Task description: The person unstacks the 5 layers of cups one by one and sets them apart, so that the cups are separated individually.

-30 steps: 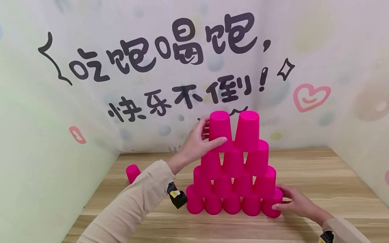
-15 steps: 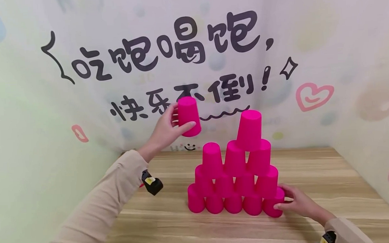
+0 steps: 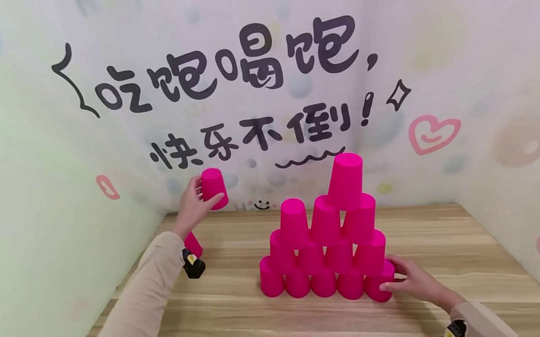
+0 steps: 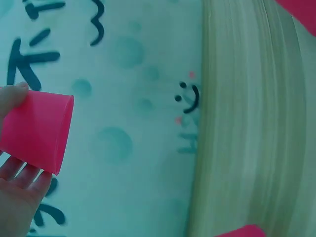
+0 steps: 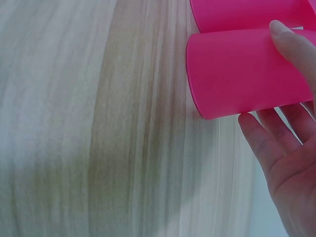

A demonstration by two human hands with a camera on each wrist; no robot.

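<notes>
My left hand (image 3: 191, 206) holds an upside-down pink cup (image 3: 214, 187) in the air near the back wall, left of the stack. In the left wrist view, the thumb and fingers wrap the sides of this cup (image 4: 42, 131). A pyramid of upside-down pink cups (image 3: 321, 227) stands on the table. One cup (image 3: 345, 180) is alone on the pyramid's top tier, toward the right, above a row of three. My right hand (image 3: 415, 282) grips the rightmost bottom cup (image 3: 378, 286); the right wrist view shows thumb and fingers on opposite sides of that cup (image 5: 237, 74).
Another pink cup (image 3: 193, 245) is on the left of the wooden table (image 3: 231, 311), partly hidden behind the left wrist. Behind the table hangs a white backdrop (image 3: 267, 108) with black lettering, and pale walls rise at both sides.
My left hand has lifted the left cup of the top tier off the pyramid, carried it left, then lowered it somewhat. The right hand has stayed on the bottom cup.
</notes>
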